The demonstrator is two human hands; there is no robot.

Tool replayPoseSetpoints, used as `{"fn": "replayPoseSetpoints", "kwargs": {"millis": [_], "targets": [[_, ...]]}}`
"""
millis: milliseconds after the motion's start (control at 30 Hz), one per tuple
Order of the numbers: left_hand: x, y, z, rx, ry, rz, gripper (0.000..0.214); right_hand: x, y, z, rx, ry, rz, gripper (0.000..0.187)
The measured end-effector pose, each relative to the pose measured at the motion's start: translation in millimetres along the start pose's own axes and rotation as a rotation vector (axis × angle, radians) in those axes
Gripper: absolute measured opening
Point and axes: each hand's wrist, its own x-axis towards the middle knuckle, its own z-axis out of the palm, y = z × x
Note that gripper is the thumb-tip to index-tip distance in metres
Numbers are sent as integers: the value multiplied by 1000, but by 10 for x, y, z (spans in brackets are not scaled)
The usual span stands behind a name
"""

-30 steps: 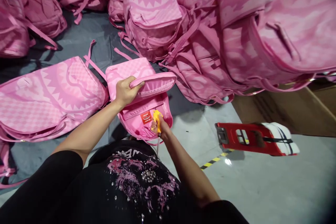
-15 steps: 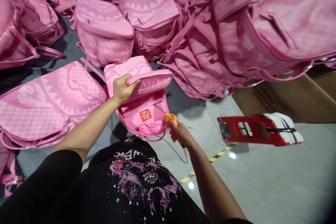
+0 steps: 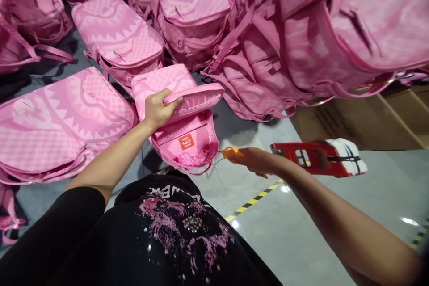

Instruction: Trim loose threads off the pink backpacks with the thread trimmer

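A small pink backpack (image 3: 177,146) with a red label inside hangs unzipped in front of my body. My left hand (image 3: 161,108) is closed on the edge of its raised front panel (image 3: 197,98), holding the mouth of the bag wide. Just right of the bag's rim, my right hand (image 3: 253,160) is closed round an orange tool (image 3: 231,152). The tool's kind is unclear, as my fingers cover most of it; a thin pale line like a hose runs near it. Some crumpled pink fabric shows at the bottom of the bag.
Many pink backpacks crowd the dark table; a larger one (image 3: 63,125) lies at left and another (image 3: 119,31) beyond. A big backpack (image 3: 375,31) looms at upper right. Cardboard boxes (image 3: 355,120), a red cart (image 3: 315,158) and striped floor tape (image 3: 253,201) are at right.
My right hand with the orange tool has moved right, away from the bag's opening. My left hand still holds the panel. A backpack behind has tipped back, showing its patterned front.
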Motion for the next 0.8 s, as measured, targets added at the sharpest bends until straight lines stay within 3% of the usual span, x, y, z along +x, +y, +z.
{"fn": "replayPoseSetpoints", "kwargs": {"millis": [133, 267, 533, 700, 800], "targets": [[18, 10, 18, 11, -2, -21, 48, 67, 34, 148, 442, 156, -110, 34], [9, 32, 18, 10, -18, -27, 47, 192, 15, 384, 789, 91, -242, 45], [-184, 196, -42, 33, -97, -32, 43, 231, 317, 664, 890, 47, -177, 54], [-113, 138, -1, 52, -74, -93, 42, 340, 135, 712, 858, -33, -244, 53], [-140, 265, -102, 52, -171, -140, 37, 344, 208, 682, 757, -113, -240, 52]]}}
